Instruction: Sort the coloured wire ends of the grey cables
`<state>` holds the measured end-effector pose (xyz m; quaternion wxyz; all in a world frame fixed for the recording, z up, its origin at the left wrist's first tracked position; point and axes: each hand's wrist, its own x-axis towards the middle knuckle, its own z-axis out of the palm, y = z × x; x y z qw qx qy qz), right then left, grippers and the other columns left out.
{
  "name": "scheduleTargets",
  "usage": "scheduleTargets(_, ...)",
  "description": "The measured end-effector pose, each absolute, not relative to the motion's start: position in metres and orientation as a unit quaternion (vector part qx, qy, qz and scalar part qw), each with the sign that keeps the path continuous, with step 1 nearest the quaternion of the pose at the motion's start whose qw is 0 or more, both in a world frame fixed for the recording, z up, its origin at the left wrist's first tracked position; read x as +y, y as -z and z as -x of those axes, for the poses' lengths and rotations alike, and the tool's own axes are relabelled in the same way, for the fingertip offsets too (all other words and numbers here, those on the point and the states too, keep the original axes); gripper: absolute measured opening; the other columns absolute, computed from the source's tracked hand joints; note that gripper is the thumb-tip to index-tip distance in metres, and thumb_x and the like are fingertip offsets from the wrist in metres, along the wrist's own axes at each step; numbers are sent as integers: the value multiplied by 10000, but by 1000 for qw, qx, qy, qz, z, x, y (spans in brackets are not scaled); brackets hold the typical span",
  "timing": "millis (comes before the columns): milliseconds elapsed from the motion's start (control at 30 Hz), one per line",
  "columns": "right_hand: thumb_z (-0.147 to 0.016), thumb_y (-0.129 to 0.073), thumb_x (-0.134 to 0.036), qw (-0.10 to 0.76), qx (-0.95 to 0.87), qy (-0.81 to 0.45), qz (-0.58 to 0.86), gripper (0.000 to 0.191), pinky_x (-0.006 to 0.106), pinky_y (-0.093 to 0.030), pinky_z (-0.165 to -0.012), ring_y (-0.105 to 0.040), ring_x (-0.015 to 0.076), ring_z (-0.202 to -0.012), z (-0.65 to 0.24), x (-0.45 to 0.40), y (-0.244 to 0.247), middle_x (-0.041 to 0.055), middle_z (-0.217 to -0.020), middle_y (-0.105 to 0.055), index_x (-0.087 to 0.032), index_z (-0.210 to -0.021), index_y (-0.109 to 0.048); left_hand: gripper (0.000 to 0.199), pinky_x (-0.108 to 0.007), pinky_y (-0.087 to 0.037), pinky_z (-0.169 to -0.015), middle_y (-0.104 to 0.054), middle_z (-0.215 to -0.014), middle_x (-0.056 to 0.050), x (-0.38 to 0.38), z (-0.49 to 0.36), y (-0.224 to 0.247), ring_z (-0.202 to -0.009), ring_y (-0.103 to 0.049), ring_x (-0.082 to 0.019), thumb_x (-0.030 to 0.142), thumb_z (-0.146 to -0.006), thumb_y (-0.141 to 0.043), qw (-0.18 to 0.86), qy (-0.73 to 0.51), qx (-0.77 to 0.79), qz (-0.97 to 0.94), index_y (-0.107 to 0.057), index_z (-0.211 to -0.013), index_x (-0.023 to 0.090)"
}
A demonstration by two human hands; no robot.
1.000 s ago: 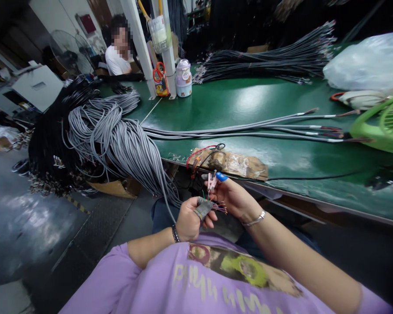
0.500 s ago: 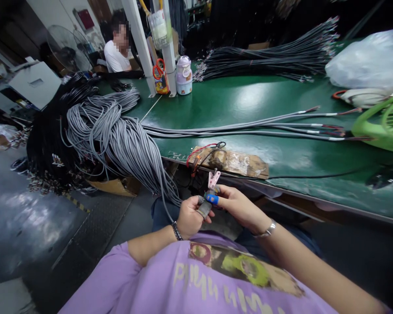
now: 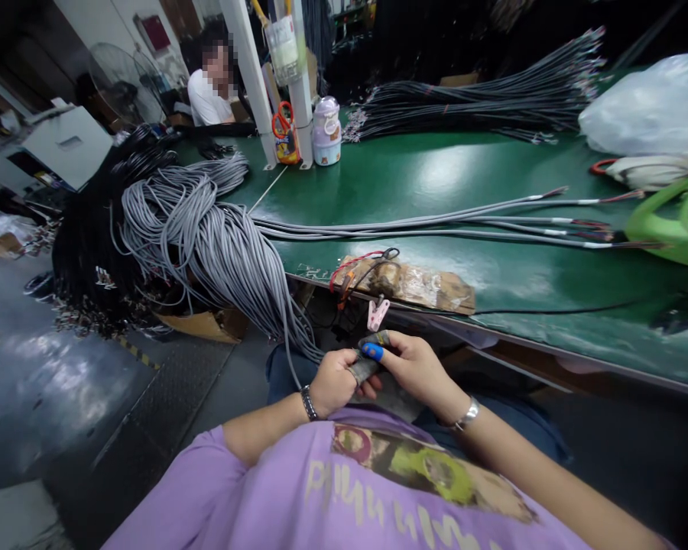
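Note:
My left hand (image 3: 333, 380) is closed in front of my lap, grey wrapping on its fingers. One grey cable (image 3: 290, 355) drops from the large bundle and runs in behind that wrist into the hand. My right hand (image 3: 413, 365), blue tape round its thumb and grey wrapping on the index finger, pinches at the left fingertips. What sits between the fingertips is too small and covered to make out. Just above them a pink clip (image 3: 378, 314) is at the table edge, below a taped wooden board (image 3: 436, 289) with red and black wires.
The grey cable bundle (image 3: 206, 221) hangs over the left table edge beside black cables (image 3: 86, 260). Several grey cables stretch across the green table (image 3: 413, 179) towards a green fan (image 3: 673, 221). Behind are a bottle (image 3: 326, 134), black cables and a plastic bag (image 3: 645, 107). A person sits far left.
My right fingers have come away from the pink clip and moved slightly down, closing against the left fingertips. The clip stays at the table edge. The view has shifted slightly.

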<state>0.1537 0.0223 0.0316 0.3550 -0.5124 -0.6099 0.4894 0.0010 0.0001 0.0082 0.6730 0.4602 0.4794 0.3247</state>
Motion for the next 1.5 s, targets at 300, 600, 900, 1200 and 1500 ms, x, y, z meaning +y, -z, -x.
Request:
scheduleTargets(300,-736,-658,-490,392,-524,-568,499,333,255,-418,-553,-496,123,-560,-151,20,-28,3,-619,-591,-166,-687,-601,443,-206,-418,-474,-637,-575,-59,-1,-1,-16,-477,-576,-112,537,-784,-577,658,-328,480,-477,-634,-648,120)
scheduleTargets(600,-793,-616,-461,344,-603,-554,459,297,264,-439,-558,-522,145,-577,-157,21,-33,19,-628,-612,-174,-716,-620,456,-198,-395,-448,-626,-558,-41,-2,-3,-17,-447,-557,-105,586,-723,-622,669,-314,485,-467,-597,-673,133)
scheduleTargets(900,-770,-614,-484,373,-578,-515,512,305,281,-431,-621,-529,165,-654,-156,21,-29,27,-694,-620,-182,-727,-612,481,-196,-405,-449,-629,-575,-43,-2,-1,-14,-473,-577,-112,606,-774,-571,647,-349,485,-474,-615,-700,132)
scheduleTargets(1200,-733,-635,-401,399,-480,-587,516,230,256,-363,-498,-448,119,-509,-148,17,-32,-19,-575,-524,-189,-684,-559,412,-193,-410,-453,-646,-608,-46,-4,-2,-14,-453,-561,-100,542,-726,-650,680,-270,468,-496,-612,-684,135)
scheduleTargets(1500,-712,-689,-483,486,-295,-673,472,307,261,-442,-548,-486,122,-565,-161,37,-21,23,-709,-592,-193,-760,-599,466,-187,-392,-411,-630,-596,-38,-2,5,-29,-428,-543,-90,593,-719,-653,669,-387,451,-446,-582,-670,135)
